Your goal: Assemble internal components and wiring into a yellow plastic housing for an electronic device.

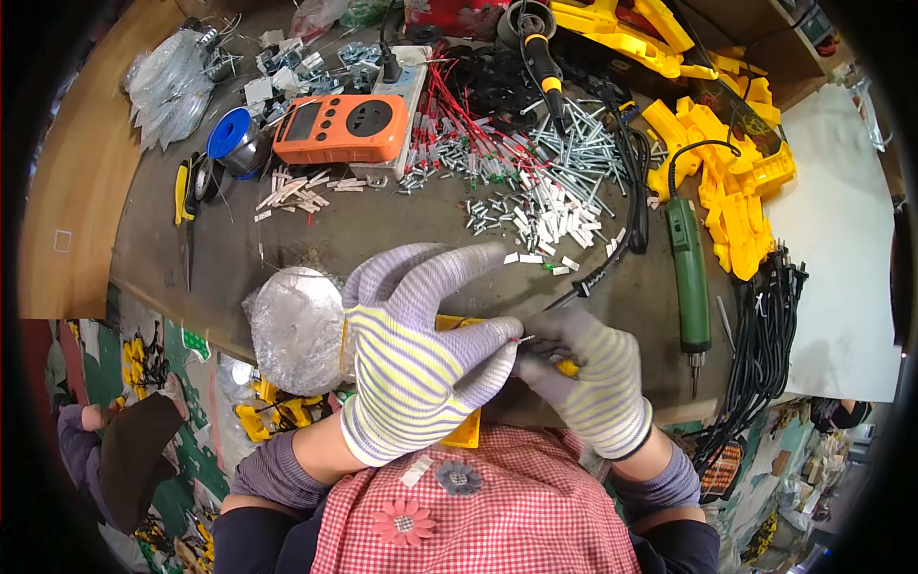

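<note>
Left hand pinching, its upper fingers lifted clear: a small pale-tipped piece pokes out between the hands, roughly level. It points at the right hand, just beside it (those fingers too blurred to tell their grip).

Soft, bright light reaches my grip. My right hand is blurred at the fingers, while my left hand looks crisper. Glare whitens the plastic wrap just left of my grip, and the table darkens beneath my hands. Far right, a white board bows as the view fades black.
</note>
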`<state>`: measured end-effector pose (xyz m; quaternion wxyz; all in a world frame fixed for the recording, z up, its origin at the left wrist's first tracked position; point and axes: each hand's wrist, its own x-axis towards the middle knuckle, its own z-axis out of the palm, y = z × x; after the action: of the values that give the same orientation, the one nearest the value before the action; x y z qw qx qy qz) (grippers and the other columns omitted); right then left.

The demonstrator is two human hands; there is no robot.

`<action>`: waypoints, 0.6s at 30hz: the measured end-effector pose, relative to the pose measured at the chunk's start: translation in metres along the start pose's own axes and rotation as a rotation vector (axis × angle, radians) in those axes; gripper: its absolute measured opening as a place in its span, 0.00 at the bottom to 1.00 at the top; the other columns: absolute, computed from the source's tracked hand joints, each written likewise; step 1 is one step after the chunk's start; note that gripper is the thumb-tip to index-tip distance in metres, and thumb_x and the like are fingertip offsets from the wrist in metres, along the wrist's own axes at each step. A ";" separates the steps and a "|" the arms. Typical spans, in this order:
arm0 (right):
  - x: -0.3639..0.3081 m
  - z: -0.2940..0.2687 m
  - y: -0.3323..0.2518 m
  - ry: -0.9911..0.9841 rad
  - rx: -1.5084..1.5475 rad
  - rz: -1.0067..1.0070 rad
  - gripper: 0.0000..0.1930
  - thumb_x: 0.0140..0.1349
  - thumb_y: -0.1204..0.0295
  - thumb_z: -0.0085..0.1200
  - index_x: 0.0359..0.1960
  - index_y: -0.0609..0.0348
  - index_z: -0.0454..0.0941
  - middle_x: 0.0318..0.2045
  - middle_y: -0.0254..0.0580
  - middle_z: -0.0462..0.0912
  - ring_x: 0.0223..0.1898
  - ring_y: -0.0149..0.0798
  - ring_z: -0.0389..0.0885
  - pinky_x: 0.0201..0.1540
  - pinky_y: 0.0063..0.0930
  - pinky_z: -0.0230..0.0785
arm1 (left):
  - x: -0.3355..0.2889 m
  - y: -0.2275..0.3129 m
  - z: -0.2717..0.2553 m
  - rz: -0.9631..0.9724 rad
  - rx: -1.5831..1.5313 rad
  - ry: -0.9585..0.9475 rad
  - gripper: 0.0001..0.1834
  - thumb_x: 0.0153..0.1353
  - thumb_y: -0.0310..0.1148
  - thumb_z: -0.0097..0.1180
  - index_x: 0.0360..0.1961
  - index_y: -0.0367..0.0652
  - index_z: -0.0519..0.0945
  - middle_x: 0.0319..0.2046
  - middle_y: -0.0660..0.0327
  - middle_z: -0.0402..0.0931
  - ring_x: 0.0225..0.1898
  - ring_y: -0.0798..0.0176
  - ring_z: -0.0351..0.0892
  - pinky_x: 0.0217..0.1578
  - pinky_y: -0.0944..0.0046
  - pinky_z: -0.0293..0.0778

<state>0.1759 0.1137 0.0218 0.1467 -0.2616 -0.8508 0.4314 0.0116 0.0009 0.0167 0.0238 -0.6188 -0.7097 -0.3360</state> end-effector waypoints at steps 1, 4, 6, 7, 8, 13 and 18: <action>-0.003 -0.003 0.001 0.052 0.049 0.000 0.12 0.54 0.68 0.69 0.36 0.59 0.81 0.28 0.46 0.84 0.32 0.50 0.85 0.34 0.38 0.76 | -0.002 0.001 0.006 0.022 0.036 0.077 0.09 0.45 0.42 0.68 0.30 0.59 0.89 0.55 0.60 0.79 0.56 0.49 0.71 0.59 0.44 0.61; -0.004 -0.013 0.007 0.117 0.036 -0.220 0.10 0.52 0.68 0.70 0.33 0.56 0.82 0.30 0.43 0.84 0.30 0.48 0.84 0.31 0.39 0.75 | -0.008 0.001 0.006 0.272 0.153 0.100 0.08 0.40 0.44 0.69 0.25 0.61 0.87 0.55 0.64 0.80 0.56 0.51 0.71 0.59 0.43 0.61; -0.006 -0.013 0.018 0.117 -0.239 -0.501 0.10 0.49 0.69 0.69 0.32 0.54 0.81 0.30 0.39 0.82 0.28 0.46 0.82 0.29 0.38 0.73 | -0.002 0.004 0.012 0.335 0.228 0.145 0.09 0.37 0.45 0.69 0.23 0.65 0.84 0.55 0.67 0.80 0.56 0.53 0.71 0.60 0.43 0.60; -0.005 -0.014 0.020 0.145 -0.201 -0.539 0.10 0.47 0.70 0.68 0.32 0.52 0.81 0.28 0.38 0.81 0.27 0.46 0.80 0.28 0.38 0.71 | 0.005 0.006 0.008 0.256 0.124 0.034 0.09 0.37 0.46 0.69 0.24 0.66 0.85 0.56 0.67 0.80 0.57 0.53 0.71 0.61 0.43 0.59; -0.004 -0.016 0.022 0.147 -0.204 -0.534 0.10 0.47 0.70 0.68 0.32 0.52 0.81 0.28 0.38 0.81 0.27 0.46 0.80 0.28 0.38 0.71 | 0.009 0.007 0.007 0.176 0.022 -0.076 0.09 0.38 0.46 0.69 0.25 0.67 0.85 0.56 0.68 0.80 0.58 0.53 0.71 0.62 0.42 0.59; 0.001 -0.023 0.013 0.055 -0.151 -0.446 0.09 0.49 0.69 0.68 0.30 0.51 0.80 0.27 0.37 0.79 0.27 0.46 0.79 0.29 0.41 0.69 | 0.004 0.005 0.019 0.210 0.083 -0.061 0.14 0.31 0.45 0.71 0.25 0.66 0.85 0.57 0.72 0.79 0.59 0.56 0.71 0.65 0.41 0.55; -0.001 -0.032 0.009 0.022 -0.323 -0.439 0.10 0.50 0.63 0.69 0.28 0.49 0.78 0.25 0.34 0.78 0.29 0.44 0.79 0.30 0.40 0.69 | 0.001 0.005 0.021 0.181 0.056 -0.050 0.12 0.33 0.45 0.71 0.24 0.66 0.86 0.56 0.72 0.79 0.58 0.56 0.71 0.64 0.40 0.55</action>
<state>0.1947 0.1392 0.0332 0.2023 -0.0957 -0.9434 0.2449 0.0236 0.0126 0.0030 0.0535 -0.6877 -0.6603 -0.2971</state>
